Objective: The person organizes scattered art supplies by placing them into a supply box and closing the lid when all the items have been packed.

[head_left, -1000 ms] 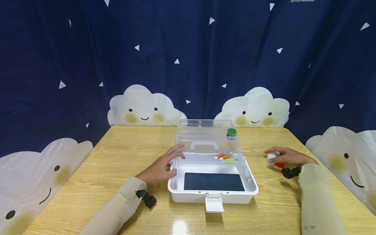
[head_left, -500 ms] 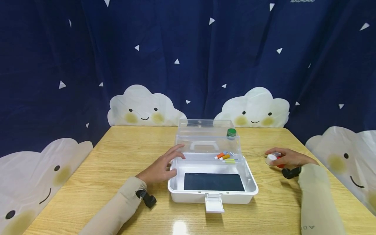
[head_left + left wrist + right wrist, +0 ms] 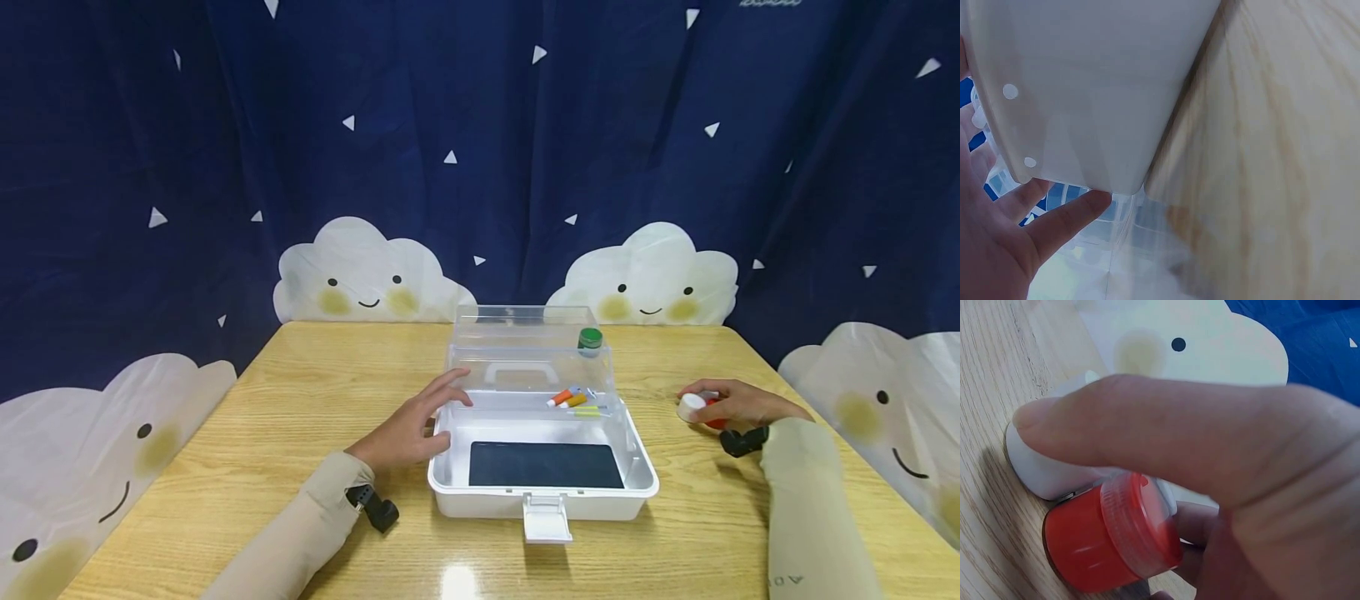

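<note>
On the table's right side my right hand (image 3: pixel 742 402) holds a small white jar (image 3: pixel 1047 465), the thumb lying across its near side. Against it, under the palm, lies a red jar (image 3: pixel 1082 540) with a clear ring around its lid. My left hand (image 3: pixel 408 429) rests at the left rim of a white storage box (image 3: pixel 487 506), fingers spread and relaxed; the left wrist view shows its thumb right at that rim. The box's clear lid (image 3: pixel 480 358) stands raised at the back. A flat dark panel (image 3: pixel 546 465) lies on the box floor.
Small red (image 3: pixel 561 397) and orange tubes (image 3: pixel 574 401) and a thin yellow-green stick (image 3: pixel 587 412) show at the box's back. A green-lidded jar (image 3: pixel 590 340) appears through the clear lid. The white latch (image 3: pixel 546 518) hangs down in front. A blue curtain borders the table.
The white jar has shifted slightly left and tilted under my right thumb, and the red jar has moved a little farther under the palm. My left hand and the box have stayed put.
</note>
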`<state>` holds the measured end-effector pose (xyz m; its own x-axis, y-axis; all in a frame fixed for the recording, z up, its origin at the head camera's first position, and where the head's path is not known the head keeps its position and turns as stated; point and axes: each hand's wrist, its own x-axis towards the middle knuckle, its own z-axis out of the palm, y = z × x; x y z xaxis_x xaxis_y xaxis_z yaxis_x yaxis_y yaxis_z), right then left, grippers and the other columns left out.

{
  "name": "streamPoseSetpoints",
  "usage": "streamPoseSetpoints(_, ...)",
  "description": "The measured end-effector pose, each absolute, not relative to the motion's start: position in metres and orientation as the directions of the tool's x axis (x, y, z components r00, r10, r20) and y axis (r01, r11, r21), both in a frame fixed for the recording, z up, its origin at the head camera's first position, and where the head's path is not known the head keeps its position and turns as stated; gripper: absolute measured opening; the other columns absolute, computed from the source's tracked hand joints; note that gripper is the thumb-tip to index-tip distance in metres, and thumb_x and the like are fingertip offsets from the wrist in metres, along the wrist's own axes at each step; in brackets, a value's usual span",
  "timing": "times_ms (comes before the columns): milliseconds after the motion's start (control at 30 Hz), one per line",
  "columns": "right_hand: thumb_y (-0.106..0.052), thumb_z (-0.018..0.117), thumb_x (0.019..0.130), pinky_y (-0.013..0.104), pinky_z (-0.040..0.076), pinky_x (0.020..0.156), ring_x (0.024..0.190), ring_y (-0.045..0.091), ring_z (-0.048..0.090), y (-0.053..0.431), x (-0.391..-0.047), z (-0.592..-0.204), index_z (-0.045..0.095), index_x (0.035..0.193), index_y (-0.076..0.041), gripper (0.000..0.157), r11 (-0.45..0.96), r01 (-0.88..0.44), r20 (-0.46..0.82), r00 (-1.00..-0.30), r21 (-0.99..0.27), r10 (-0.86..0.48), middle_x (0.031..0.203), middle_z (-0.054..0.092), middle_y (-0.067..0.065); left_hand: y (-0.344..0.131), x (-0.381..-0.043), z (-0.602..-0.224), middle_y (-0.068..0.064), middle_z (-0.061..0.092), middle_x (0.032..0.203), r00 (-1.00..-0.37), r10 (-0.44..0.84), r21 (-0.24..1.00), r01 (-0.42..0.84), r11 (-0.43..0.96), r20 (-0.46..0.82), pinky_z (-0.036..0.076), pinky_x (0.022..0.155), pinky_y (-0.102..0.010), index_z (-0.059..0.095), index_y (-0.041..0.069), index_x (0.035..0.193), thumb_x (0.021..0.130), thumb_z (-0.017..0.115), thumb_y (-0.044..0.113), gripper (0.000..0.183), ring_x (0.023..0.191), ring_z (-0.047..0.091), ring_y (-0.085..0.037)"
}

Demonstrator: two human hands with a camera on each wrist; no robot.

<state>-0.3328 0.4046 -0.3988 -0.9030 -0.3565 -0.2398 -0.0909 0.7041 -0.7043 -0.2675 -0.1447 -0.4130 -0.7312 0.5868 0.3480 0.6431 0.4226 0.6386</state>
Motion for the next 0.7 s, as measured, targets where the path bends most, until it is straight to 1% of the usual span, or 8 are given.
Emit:
streamPoseSetpoints(467, -0.024, 0.073, 0.085, 0.034, 0.049, 0.081, 0.1, 0.026, 0.052, 0.4028, -0.3319, -0.3981, 0.053, 0.13, -0.001, 0.055, 0.721, -0.076, -0.247, -0.911, -0.689, -0.332, 0.119, 0.055, 0.015, -0.1449, -0.2678, -0.4129, 0.017, 0.015, 0.158, -0.73, 0.588, 0.633, 0.646, 0.426, 0.348, 0.051, 0.089, -0.035, 0.052, 0.027, 0.123, 0.081, 0.058, 0.009, 0.046, 0.14, 0.029, -0.018)
streamPoseSetpoints(700, -0.024, 0.074, 0.084, 0.033, 0.05, 0.081, 0.098, 0.025, 0.054, 0.402, -0.3341, -0.3983, 0.054, 0.129, -0.001, 0.054, 0.711, -0.071, -0.252, -0.907, -0.7, -0.339, 0.115, 0.056, 0.014, -0.145, -0.2684, -0.4135, 0.017, 0.015, 0.158, -0.73, 0.589, 0.633, 0.646, 0.427, 0.348, 0.05, 0.09, -0.035, 0.052, 0.027, 0.124, 0.081, 0.058, 0.01, 0.046, 0.141, 0.027, -0.018)
